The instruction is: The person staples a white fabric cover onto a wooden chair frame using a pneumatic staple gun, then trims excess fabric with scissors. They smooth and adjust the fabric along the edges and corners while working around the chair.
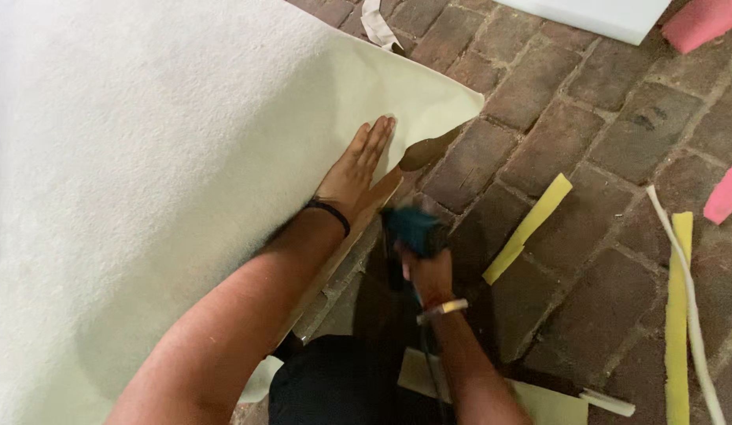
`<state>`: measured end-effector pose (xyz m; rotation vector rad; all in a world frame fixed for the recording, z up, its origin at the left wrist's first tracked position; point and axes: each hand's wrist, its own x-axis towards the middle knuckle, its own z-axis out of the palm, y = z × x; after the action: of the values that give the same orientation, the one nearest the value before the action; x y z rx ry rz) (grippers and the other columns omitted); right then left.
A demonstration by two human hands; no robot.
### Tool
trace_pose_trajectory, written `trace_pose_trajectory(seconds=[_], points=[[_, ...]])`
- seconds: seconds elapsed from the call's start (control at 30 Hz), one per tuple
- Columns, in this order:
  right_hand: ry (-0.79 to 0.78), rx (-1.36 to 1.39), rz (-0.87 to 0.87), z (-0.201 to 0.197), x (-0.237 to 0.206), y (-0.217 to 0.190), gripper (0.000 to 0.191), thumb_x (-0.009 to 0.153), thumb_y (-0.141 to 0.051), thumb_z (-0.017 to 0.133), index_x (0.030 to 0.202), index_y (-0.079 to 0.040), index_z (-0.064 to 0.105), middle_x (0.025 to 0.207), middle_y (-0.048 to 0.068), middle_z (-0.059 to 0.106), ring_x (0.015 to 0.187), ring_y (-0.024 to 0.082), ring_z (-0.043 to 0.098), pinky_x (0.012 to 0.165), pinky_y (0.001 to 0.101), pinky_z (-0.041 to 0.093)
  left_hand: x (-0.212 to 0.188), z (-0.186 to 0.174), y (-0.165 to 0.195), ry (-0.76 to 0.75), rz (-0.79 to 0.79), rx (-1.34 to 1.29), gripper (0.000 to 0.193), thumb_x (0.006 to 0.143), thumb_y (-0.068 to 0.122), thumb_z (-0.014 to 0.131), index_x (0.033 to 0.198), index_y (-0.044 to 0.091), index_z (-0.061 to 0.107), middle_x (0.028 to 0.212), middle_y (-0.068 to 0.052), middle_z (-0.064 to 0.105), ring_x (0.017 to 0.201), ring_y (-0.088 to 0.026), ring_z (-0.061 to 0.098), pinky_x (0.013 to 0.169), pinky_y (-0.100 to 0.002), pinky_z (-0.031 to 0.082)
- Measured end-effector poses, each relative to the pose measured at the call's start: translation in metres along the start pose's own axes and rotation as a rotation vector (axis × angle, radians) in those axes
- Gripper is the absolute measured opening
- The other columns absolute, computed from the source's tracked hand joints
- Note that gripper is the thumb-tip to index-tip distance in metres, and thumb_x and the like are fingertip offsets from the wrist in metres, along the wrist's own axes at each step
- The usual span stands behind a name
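Observation:
My left hand (356,167) lies flat, fingers together, on a pale cream sheet (417,98) spread over the brick floor. A thick white fluffy batting layer (130,173) covers the sheet to the left of the hand. A thin wooden board edge (381,193) shows just right of my left wrist, which wears a black band. My right hand (427,271) grips a blurred teal power tool (413,228) with a black cord, held at the board's edge. A pale band circles the right wrist.
Brick paving (617,142) runs to the right. Yellow strips (531,224) (680,315) and a white cord-like strip (680,267) lie on it. Pink foam pieces (700,24) (728,193) and a white panel (602,16) sit at the top right. My dark-clothed knee (334,386) is below.

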<state>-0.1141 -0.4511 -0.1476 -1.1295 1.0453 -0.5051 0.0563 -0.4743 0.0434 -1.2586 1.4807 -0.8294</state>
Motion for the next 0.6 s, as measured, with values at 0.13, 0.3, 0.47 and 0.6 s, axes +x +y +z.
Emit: trace_pose_trajectory(seconds=[0.13,0.3,0.47,0.6], points=[[0.035,0.616,-0.299,0.009,0.013,-0.044,0.021,0.082,-0.006,0.078,0.100,0.000,0.070,0.080,0.009,0.070,0.054,0.018,0.061,0.048,0.0323,0.050,0.000,0.006,0.004,-0.005,-0.012,0.069,0.079,0.099,0.046,0.043,0.163,0.006,0.022,0.171,-0.016,0.005,0.154,-0.038,0.001,0.119,-0.057,-0.003],[0.032,0.604,-0.264,0.023,0.033,-0.072,0.014,0.082,-0.007,0.077,0.093,-0.001,0.070,0.078,0.007,0.071,0.050,0.018,0.061,0.045,0.0329,0.048,-0.003,0.007,0.011,-0.052,0.055,0.003,0.070,0.103,0.046,0.040,0.158,0.004,0.032,0.174,-0.019,0.005,0.156,-0.040,0.001,0.121,-0.057,-0.002],[0.027,0.521,-0.236,0.023,0.033,-0.069,0.012,0.088,-0.010,0.076,0.093,0.000,0.072,0.072,0.008,0.069,0.053,0.019,0.062,0.048,0.0320,0.048,0.007,0.020,0.025,0.073,-0.091,-0.138,0.071,0.102,0.038,0.041,0.164,0.006,0.026,0.171,-0.015,0.007,0.155,-0.036,0.003,0.123,-0.051,0.001],[0.006,0.490,-0.259,0.021,0.027,-0.065,0.013,0.088,-0.009,0.076,0.091,0.001,0.068,0.061,0.011,0.062,0.045,0.022,0.057,0.045,0.0340,0.045,0.010,0.026,0.028,0.078,-0.101,-0.097,0.072,0.098,0.035,0.040,0.163,0.005,0.026,0.170,-0.013,0.009,0.155,-0.031,0.007,0.124,-0.046,0.005]])
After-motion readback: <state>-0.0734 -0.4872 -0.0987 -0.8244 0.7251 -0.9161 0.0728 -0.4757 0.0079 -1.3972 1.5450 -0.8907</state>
